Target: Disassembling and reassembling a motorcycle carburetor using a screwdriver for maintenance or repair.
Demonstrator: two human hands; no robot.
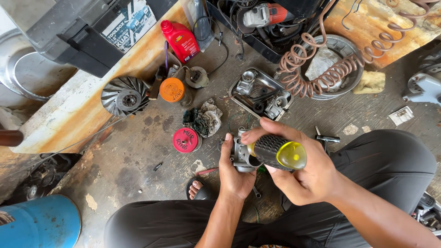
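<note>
A person sits cross-legged in dark, smooth-woven trousers on a stained, cracked concrete floor, working over a small cast-metal carburettor held just above the lap. All else is placed from that carburettor. Up and far left of it lies a grey moulded plastic toolbox on a rust-streaked ledge; down and far left, the curved shell of a blue drum. Up and to the right, a round metal pan holds a crumpled rag, with a pinkish coiled air hose looped across it. Directly above the carburettor sits a dented rectangular steel tray of small grey parts. To the upper left rest a finned, disc-shaped metal fan wheel, a red plastic oil bottle, a tin with an orange lid, a greasy crumpled rag and, nearest, a tin with a red round lid.

The left hand is wrapped around the carburettor from below, fingers closed on its body. The right hand is clenched around a screwdriver handle, black knurled rubber with a translucent yellow butt, its shaft end pressed against the carburettor's right side.
</note>
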